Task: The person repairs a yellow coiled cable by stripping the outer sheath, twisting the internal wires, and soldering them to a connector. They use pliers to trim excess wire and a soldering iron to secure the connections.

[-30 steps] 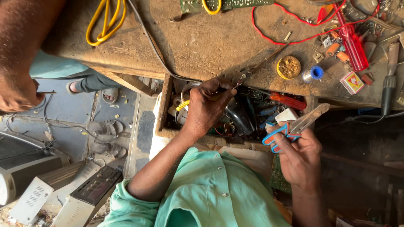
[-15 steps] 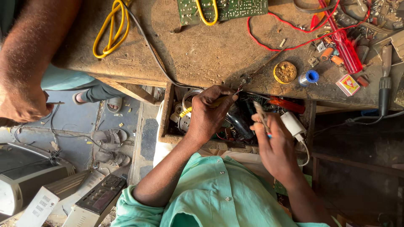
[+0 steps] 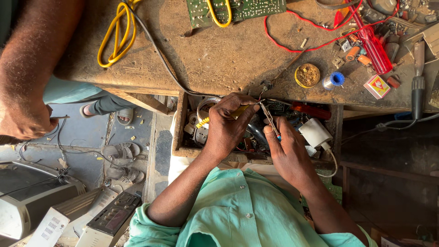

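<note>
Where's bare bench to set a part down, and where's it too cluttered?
Free: the bare stretch of workbench between the yellow cable, the green circuit board and the red wire. Crowded: the right end around the red screwdriver, and the open drawer where the left hand and right hand work.
</note>
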